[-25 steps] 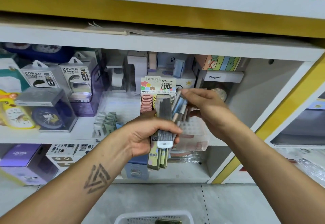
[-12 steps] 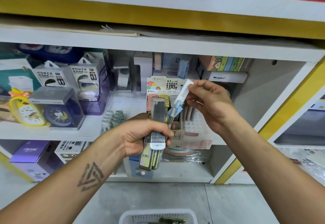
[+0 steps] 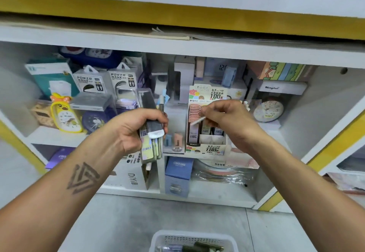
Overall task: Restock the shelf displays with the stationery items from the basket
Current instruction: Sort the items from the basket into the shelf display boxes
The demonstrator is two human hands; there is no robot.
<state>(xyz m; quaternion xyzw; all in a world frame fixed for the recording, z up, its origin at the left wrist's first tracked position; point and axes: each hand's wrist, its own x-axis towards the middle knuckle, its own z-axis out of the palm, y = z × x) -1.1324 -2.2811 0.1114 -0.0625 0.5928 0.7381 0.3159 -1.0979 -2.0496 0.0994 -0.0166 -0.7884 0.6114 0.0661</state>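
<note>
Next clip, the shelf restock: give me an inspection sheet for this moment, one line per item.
Surface: white shelf, crowded with boxed goods.
Job's things: lead-refill display box on the shelf; white basket on the floor below, some items inside.
Clutter: power bank boxes, yellow duck clock, round clock.
Grippers: left hand grips a bundle of slim packs; right hand pinches a thin white piece over the display box.
Cables: nothing seen.
Surroundings: yellow shelf trim, red banner above.
</note>
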